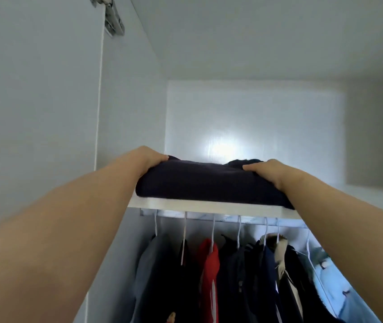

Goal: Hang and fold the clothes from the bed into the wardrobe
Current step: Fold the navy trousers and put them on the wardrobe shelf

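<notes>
A folded dark navy garment (204,183) lies on the white top shelf (209,207) of the wardrobe, its front edge at the shelf's lip. My left hand (148,158) grips the garment's left end, thumb on top and fingers hidden under or behind the cloth. My right hand (269,170) holds the right end the same way, thumb lying across the top. Both arms reach up and forward from the bottom corners of the view.
Below the shelf a rail (232,219) carries several white hangers with clothes: a grey one (153,264), a red one (209,271), dark ones (255,276) and a light blue shirt (335,287). The open door with a metal hinge (113,19) stands at left. The shelf compartment runs deep behind the garment.
</notes>
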Demonstrator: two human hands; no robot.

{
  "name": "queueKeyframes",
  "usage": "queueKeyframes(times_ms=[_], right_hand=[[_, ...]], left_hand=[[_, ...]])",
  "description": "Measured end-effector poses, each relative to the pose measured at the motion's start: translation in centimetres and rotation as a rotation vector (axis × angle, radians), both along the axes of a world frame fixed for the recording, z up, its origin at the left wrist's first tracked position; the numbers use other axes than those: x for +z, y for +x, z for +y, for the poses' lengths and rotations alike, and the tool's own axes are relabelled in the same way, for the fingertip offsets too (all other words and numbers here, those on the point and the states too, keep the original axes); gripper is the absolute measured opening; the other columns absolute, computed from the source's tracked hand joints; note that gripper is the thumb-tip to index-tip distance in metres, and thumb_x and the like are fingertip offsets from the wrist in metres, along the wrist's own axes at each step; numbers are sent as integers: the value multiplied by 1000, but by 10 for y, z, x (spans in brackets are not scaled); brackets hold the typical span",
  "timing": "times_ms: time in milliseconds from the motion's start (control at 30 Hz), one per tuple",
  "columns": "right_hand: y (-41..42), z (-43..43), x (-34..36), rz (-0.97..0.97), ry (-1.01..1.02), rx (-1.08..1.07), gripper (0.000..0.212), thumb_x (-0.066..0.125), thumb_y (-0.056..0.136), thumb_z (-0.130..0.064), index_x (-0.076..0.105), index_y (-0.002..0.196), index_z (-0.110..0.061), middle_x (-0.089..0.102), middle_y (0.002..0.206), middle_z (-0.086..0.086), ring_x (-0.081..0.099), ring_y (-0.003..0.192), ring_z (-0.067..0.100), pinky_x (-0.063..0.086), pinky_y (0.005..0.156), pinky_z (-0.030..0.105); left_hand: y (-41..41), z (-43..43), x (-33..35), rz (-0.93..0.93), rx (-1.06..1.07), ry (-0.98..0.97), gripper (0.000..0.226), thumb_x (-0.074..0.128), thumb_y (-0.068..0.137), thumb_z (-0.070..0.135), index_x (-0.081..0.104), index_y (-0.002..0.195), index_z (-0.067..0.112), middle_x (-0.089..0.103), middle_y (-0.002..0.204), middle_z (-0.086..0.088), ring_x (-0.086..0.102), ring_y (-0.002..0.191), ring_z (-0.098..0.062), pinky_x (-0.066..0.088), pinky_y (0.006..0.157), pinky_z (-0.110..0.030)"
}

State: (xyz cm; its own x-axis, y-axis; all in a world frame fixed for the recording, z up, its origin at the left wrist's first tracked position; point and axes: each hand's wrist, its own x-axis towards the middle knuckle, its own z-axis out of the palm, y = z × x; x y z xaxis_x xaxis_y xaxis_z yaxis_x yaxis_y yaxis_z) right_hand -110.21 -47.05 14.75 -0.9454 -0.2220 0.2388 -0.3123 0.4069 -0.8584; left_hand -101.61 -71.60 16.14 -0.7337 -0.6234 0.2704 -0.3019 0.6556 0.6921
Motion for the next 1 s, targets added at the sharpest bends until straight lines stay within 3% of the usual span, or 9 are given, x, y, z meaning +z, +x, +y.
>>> queueKeyframes(times_ms=[133, 233, 300, 367, 567, 700, 800, 900, 1000], right_hand=[[-5, -1, 1, 33, 122, -36, 25, 61, 87, -28, 52, 99, -8, 53, 73, 4, 50, 62, 16, 34, 51, 26], [-3, -5, 0, 39, 155, -26, 22, 60, 88, -27, 47, 94, -10, 49, 72, 2, 47, 61, 14, 31, 49, 25], [-4, -8, 1, 68, 34, 4, 18, 62, 87, -21, 50, 94, -9, 52, 73, 3, 49, 62, 14, 33, 50, 24], [-8, -12, 2, 162, -153, 17, 24, 63, 86, -16, 55, 107, -7, 57, 87, 7, 56, 74, 19, 41, 62, 24], [-18, -19, 9, 399, -598, 65, 20, 59, 87, -16, 48, 103, -15, 56, 94, -4, 56, 91, 19, 45, 79, 30], [-26, -28, -3, 157, -229, 73, 46, 62, 86, -16, 44, 126, 1, 58, 116, 17, 56, 93, 26, 44, 74, 31], [-26, -29, -11, 68, 119, 73, 63, 59, 87, -24, 30, 138, -2, 51, 103, 12, 50, 85, 23, 37, 61, 28], [-22, -33, -5, 116, 193, 75, 20, 50, 89, -20, 54, 101, -4, 51, 78, 5, 48, 64, 15, 33, 51, 24], [-18, -43, -7, 121, 219, 98, 21, 44, 91, -16, 46, 72, -8, 45, 67, 5, 41, 56, 15, 30, 48, 23]], left_hand=[[12, -6, 2, -80, -234, 376, 29, 63, 83, 39, 70, 77, 11, 73, 74, -7, 68, 61, -24, 48, 63, -30], [16, -11, -1, -135, -286, 226, 44, 64, 83, 27, 58, 123, 12, 67, 109, -9, 65, 89, -27, 49, 80, -33], [14, -10, 2, -15, -252, 120, 69, 64, 84, 18, 30, 144, 23, 42, 143, -7, 50, 118, -28, 41, 92, -31], [14, -5, 8, 174, -266, 49, 72, 65, 84, 12, 29, 144, 30, 35, 147, -7, 45, 122, -27, 38, 88, -28], [10, 1, 24, 636, -351, 37, 36, 61, 87, 5, 56, 113, 30, 53, 120, -1, 58, 86, -11, 46, 59, -8], [3, -7, 2, 132, -121, -39, 39, 59, 89, 5, 53, 128, 8, 51, 134, -11, 52, 109, -22, 39, 92, -26], [6, -11, -6, -164, 58, -200, 35, 53, 92, 12, 56, 126, 3, 54, 132, -14, 51, 120, -29, 39, 99, -34], [8, -3, 3, -212, 135, -424, 34, 51, 92, 15, 56, 126, 9, 53, 131, -10, 51, 119, -28, 41, 100, -34], [-2, 21, 5, -184, -13, -501, 43, 48, 92, 42, 56, 126, 17, 51, 133, -5, 48, 119, -26, 38, 99, -35]])
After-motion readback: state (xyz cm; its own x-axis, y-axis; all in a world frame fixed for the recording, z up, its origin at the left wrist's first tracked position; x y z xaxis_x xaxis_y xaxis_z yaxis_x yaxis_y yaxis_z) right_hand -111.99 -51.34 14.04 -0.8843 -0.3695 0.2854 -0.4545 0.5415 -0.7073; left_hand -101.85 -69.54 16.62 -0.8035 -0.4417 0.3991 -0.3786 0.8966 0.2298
